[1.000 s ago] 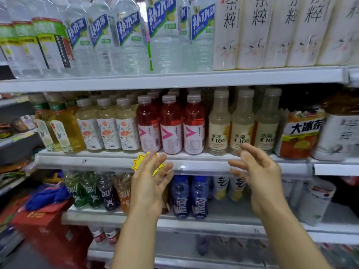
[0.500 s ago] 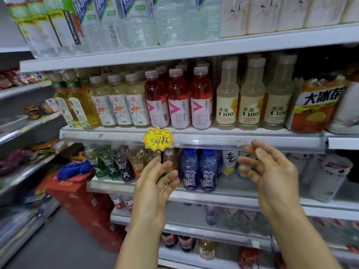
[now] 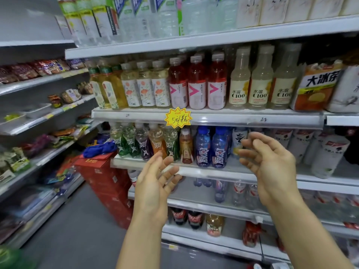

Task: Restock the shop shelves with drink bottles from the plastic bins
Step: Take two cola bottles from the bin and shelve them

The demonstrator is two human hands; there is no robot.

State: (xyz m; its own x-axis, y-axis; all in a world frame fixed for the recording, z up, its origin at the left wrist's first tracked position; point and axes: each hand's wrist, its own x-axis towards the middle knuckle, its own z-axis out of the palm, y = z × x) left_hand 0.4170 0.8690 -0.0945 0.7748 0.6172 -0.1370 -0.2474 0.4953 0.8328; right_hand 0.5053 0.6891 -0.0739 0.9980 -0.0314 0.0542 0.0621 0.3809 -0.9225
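Drink shelves fill the view. Red bottles [image 3: 197, 84] and pale C100 bottles [image 3: 260, 82] stand on the upper middle shelf [image 3: 223, 118]. Below it are two blue bottles [image 3: 210, 148] and colourful small bottles [image 3: 143, 144] on a lower shelf [image 3: 194, 170]. My left hand [image 3: 155, 183] is held in the air before that lower shelf, fingers straight and relaxed, holding nothing. My right hand [image 3: 270, 164] hangs level with it to the right, fingers loosely curled, also holding nothing. No plastic bin is in view.
A yellow star price tag [image 3: 178, 118] hangs from the shelf edge. Red cartons [image 3: 108, 183] are stacked on the floor at the left of the drink shelves, with a blue cloth [image 3: 101, 148] on top. Snack shelves [image 3: 44, 117] run along the left. Cola bottles [image 3: 187, 218] stand low down.
The view has swung down and to the left, so the shelves ride higher in frame. Both hands have sunk from the red-bottle shelf edge to the blue-bottle shelf, still holding nothing.
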